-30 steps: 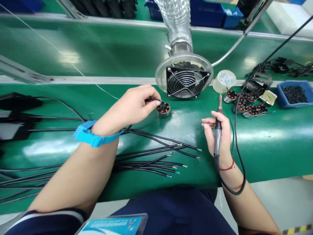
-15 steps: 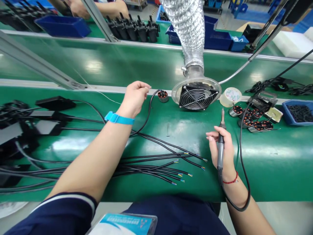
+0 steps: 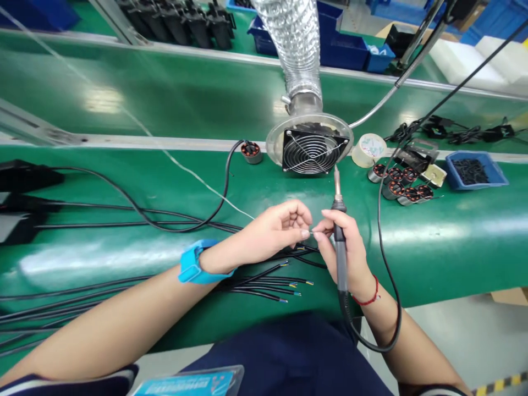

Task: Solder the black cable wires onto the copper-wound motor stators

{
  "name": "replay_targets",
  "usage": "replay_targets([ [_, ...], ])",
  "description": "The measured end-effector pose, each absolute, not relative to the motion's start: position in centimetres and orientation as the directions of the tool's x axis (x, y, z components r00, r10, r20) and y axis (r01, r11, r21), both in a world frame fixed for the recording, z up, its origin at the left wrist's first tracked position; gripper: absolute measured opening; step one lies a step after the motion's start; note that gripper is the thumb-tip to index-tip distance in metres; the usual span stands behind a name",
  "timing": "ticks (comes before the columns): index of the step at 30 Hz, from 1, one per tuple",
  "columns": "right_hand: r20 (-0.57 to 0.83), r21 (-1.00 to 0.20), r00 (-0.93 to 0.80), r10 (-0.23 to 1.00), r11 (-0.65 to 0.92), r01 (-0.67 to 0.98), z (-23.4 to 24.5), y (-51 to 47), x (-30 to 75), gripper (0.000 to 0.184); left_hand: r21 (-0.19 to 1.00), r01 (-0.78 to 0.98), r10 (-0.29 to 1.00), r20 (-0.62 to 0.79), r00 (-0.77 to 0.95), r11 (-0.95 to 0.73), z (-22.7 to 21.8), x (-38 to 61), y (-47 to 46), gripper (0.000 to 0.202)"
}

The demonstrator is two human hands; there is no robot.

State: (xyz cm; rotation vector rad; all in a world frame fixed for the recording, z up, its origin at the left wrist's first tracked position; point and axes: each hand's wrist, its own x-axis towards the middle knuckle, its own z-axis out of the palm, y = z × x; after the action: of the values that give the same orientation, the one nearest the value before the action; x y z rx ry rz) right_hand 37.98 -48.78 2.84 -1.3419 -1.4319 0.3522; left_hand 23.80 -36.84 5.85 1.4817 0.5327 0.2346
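My left hand, with a blue strap at the wrist, pinches a thin silvery solder wire. The wire trails back to the upper left. In my right hand is a soldering iron, held nearly upright with its tip pointing away from me. My right thumb and a finger meet the wire's end beside the left fingertips. A motor stator with copper windings stands beyond my hands, a black cable leading to it. Several black cables with stripped coloured ends lie under and below my left hand.
A fan-fronted fume extractor on a silver duct stands at the back. To its right are a tape roll, several stators and a blue bin of small black parts. Black boxes sit at left.
My left hand has come from near the stator toward me and right, meeting my right fingertips with the wire. The right hand still holds the iron. The view has shifted.
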Motion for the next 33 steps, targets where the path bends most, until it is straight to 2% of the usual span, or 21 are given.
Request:
replay_targets([
  [4,0.532,-0.610,0.172,0.829,0.234,0.757,4.2,-50.1,38.2,0.035,0.924,0.278,0.376,-0.168,0.912,-0.263,5.2,23.3,-35.9,0.015],
  [6,0.536,-0.444,0.138,0.833,0.139,0.885,5.0,-51.5,38.7,0.032,0.866,0.301,0.385,-0.139,0.912,-0.399,4.3,22.9,-35.6,0.019],
  [8,0.533,-0.269,0.139,0.835,0.012,0.963,5.7,-53.0,39.6,0.030,0.823,0.335,0.430,-0.124,0.894,-0.458,3.1,22.6,-35.4,0.022],
  [10,0.545,-0.169,0.195,0.816,-0.121,0.978,5.9,-54.2,41.2,0.030,0.799,0.366,0.484,-0.109,0.868,-0.477,1.9,22.5,-35.4,0.024],
  [13,0.539,-0.175,0.309,0.784,-0.255,0.951,4.9,-54.4,44.6,0.032,0.793,0.352,0.521,-0.052,0.852,-0.497,0.7,22.8,-35.6,0.024],
  [15,0.460,-0.146,0.360,0.811,-0.331,0.932,3.7,-53.5,47.3,0.033,0.798,0.312,0.522,0.005,0.853,-0.516,0.5,22.9,-35.8,0.023],
  [19,0.267,0.005,0.473,0.840,-0.492,0.871,1.5,-50.5,51.5,0.036,0.794,0.268,0.523,0.073,0.849,-0.546,0.6,22.8,-35.7,0.022],
  [24,0.270,-0.014,0.504,0.820,-0.520,0.854,0.7,-48.6,53.2,0.029,0.790,0.264,0.537,0.095,0.838,-0.553,0.6,22.6,-35.5,0.020],
  [27,0.287,-0.047,0.466,0.837,-0.474,0.879,0.6,-48.8,52.0,0.027,0.811,0.263,0.543,0.079,0.836,-0.523,0.6,22.8,-35.6,0.019],
  [29,0.279,-0.064,0.376,0.884,-0.373,0.926,0.3,-49.3,50.1,0.025,0.836,0.274,0.548,0.038,0.835,-0.475,0.6,23.0,-35.7,0.017],
  [33,0.230,-0.099,0.075,0.970,-0.054,0.994,0.1,-50.1,44.5,0.027,0.898,0.271,0.557,-0.035,0.830,-0.347,1.0,23.4,-36.1,0.013],
])
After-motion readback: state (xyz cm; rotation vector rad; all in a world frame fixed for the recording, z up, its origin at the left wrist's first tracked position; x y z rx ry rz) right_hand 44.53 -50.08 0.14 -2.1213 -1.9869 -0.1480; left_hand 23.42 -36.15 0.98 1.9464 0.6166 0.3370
